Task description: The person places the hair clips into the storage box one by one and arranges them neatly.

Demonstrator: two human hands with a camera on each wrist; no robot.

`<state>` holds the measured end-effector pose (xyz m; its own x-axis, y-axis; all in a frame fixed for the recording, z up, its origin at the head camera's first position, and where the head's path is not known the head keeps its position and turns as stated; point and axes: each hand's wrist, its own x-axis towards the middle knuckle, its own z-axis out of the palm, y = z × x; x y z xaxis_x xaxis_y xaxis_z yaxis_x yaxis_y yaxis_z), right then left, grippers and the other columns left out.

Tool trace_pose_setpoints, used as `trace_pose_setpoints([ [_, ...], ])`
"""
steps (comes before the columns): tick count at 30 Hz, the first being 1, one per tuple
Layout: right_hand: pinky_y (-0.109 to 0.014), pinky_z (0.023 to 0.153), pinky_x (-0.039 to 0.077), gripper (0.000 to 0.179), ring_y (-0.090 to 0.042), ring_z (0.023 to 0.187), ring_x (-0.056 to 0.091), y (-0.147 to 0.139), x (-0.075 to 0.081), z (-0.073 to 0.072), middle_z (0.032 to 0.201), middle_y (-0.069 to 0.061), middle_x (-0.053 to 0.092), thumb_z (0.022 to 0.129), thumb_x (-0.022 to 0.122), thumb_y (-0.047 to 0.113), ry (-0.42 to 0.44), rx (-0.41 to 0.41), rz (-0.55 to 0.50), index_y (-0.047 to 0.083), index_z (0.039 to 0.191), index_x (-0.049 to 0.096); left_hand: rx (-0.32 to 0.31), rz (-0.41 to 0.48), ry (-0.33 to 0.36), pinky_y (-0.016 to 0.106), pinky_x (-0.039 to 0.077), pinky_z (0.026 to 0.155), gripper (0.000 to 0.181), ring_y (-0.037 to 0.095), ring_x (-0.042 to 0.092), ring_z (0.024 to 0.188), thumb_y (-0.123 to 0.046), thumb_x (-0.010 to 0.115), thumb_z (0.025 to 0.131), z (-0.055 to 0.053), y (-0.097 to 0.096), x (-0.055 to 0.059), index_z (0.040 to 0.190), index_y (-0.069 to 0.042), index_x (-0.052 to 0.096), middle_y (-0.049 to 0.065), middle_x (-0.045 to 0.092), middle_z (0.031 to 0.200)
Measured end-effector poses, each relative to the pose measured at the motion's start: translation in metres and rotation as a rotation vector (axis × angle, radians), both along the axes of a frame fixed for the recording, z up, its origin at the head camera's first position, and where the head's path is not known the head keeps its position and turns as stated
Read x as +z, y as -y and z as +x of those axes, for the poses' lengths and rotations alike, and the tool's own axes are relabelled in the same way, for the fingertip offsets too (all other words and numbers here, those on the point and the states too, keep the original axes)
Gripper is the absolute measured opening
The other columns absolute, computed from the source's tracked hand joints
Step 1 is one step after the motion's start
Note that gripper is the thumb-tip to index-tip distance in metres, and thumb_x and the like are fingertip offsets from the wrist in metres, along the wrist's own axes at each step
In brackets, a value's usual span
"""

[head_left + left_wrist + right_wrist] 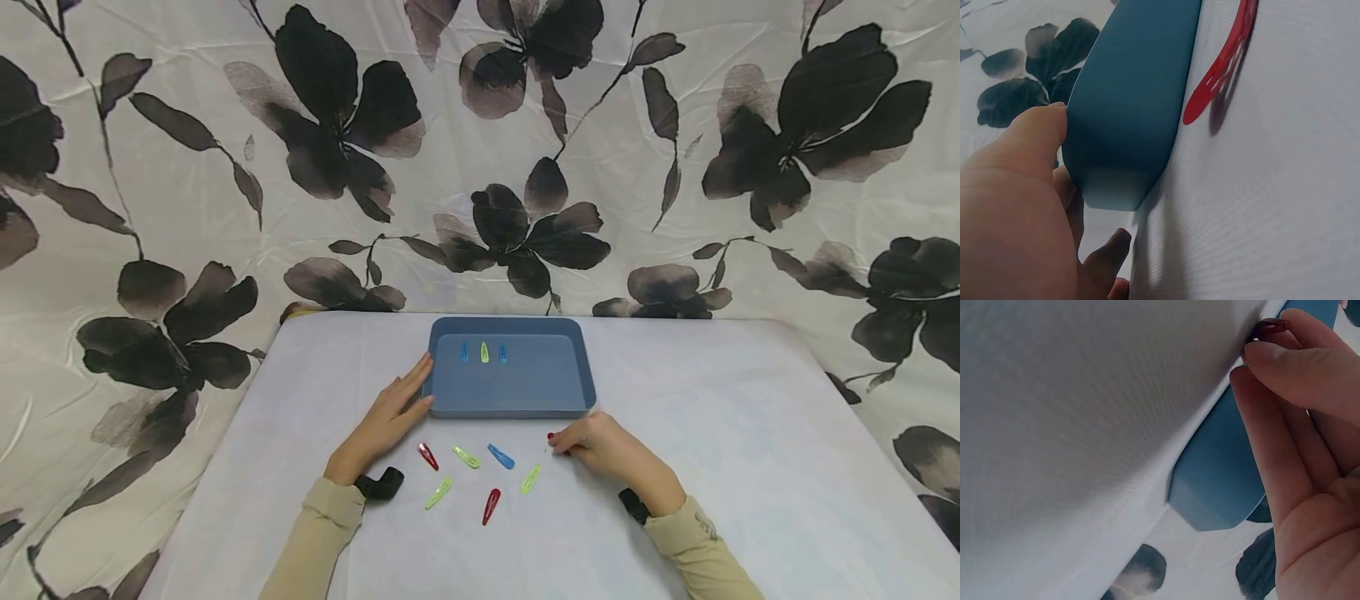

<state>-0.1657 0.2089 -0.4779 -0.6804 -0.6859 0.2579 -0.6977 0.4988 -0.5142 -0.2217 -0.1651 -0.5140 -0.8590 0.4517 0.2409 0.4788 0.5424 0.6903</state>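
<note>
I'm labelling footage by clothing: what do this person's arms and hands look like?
The left sleeve and right sleeve are beige; the right one bears a small dark marking. Black devices sit at both wrists. Neither left hand nor right hand is gloved.

Your right hand (611, 450) covers part of the dark red clip (1275, 325) you pinch; in the left wrist view, the top edge cuts off the tray (1132, 94) and a second red clip (1219, 78), while the lower left corner crops your left hand (1025, 200); the mark (706, 525) on your right sleeve (693, 562) is too small to read.
</note>
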Motion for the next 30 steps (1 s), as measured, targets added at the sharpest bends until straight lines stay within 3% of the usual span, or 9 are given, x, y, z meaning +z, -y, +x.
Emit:
trace_pose_setpoints([
  [16,-0.031,0.076,0.059,0.025,-0.021,0.091,0.073,0.0045,-0.0038,0.0025,0.097,-0.008,0.076,0.075,0.074,-0.018,0.020,-0.072,0.029,0.003,0.087,0.080,0.001,-0.006,-0.011,0.059,0.010,0.118,0.061,0.028,0.022,0.149,-0.030,0.050,0.105,-0.0001,0.0005,-0.0008,0.157,-0.007,0.027,0.002,0.017,0.165],
  [30,-0.030,0.075,0.059,0.021,-0.022,0.094,0.073,0.0061,0.0005,0.0048,0.098,-0.009,0.076,0.075,0.077,-0.014,0.075,-0.099,0.033,0.002,0.088,0.080,0.000,-0.007,-0.008,0.058,0.009,0.119,0.061,0.028,0.021,0.149,-0.030,0.050,0.105,-0.0001,0.0005,-0.0007,0.157,-0.008,0.026,-0.002,0.015,0.165],
])
